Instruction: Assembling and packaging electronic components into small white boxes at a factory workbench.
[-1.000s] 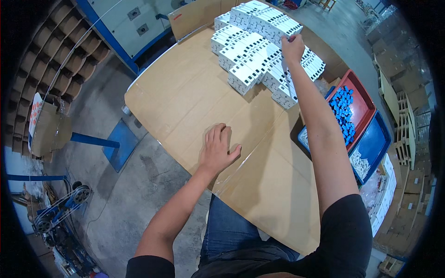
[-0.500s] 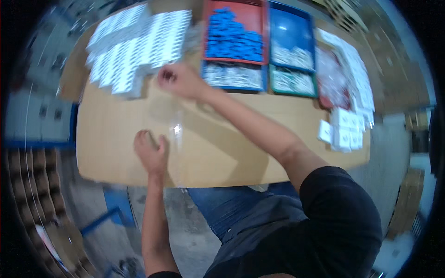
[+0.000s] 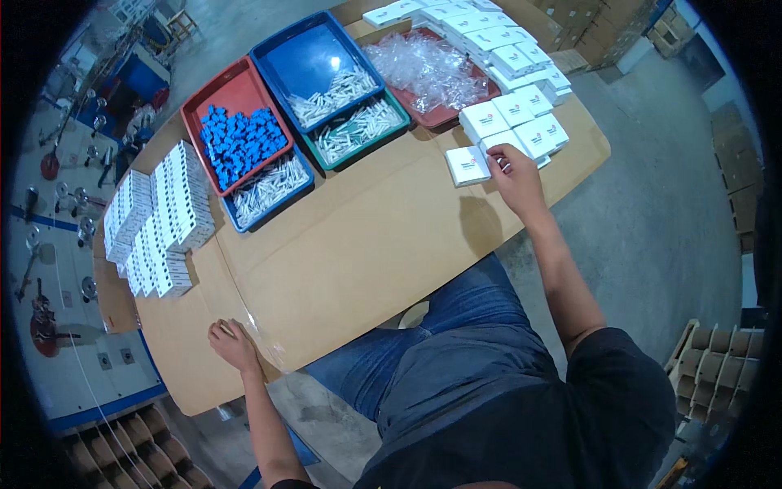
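Note:
My right hand (image 3: 517, 175) is over the right side of the table, at the right edge of a single flat white box (image 3: 467, 166). Its fingers are bent and apart from the thumb, and nothing shows held in them; whether the fingertips touch the box I cannot tell. Right behind the hand is a stack of the same white boxes (image 3: 542, 134). My left hand (image 3: 235, 344) rests at the table's near left, beside a strip of clear tape (image 3: 259, 330). Its fingers are loosely curled and hold nothing visible.
Rows of small white boxes (image 3: 155, 232) stand at the left. Along the back are a red tray (image 3: 193, 110) of blue pieces, blue (image 3: 273, 61) and green (image 3: 399, 114) trays with white tube-like pieces, and a red tray (image 3: 444, 121) of clear plastic bags. More white boxes (image 3: 497, 37) lie behind.
My right hand has swung from the white boxes at the left to those at the right. The view has turned rightward. My left hand stays on the table, its fingers more curled.

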A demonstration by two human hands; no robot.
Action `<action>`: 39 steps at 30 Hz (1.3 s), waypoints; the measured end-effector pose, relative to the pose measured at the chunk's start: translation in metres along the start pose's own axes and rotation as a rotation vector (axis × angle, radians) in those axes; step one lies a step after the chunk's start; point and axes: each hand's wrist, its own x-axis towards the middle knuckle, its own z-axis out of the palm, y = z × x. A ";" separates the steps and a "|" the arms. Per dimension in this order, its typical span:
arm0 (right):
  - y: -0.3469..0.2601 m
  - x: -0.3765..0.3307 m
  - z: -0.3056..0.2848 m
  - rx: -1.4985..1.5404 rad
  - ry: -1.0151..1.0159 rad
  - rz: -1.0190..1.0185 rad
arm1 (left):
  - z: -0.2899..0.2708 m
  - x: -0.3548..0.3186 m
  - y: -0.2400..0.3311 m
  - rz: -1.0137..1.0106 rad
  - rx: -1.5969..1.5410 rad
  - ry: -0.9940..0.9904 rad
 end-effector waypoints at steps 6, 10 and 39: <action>0.039 -0.043 0.050 -0.226 -0.041 -0.302 | 0.000 -0.003 0.038 -0.146 0.238 -0.108; 0.048 -0.058 0.078 -0.357 -0.081 -0.246 | 0.001 -0.033 0.110 -0.133 -0.159 0.034; -0.074 -0.115 0.097 0.371 -0.487 -0.439 | -0.033 -0.062 0.354 -0.922 -1.678 -1.464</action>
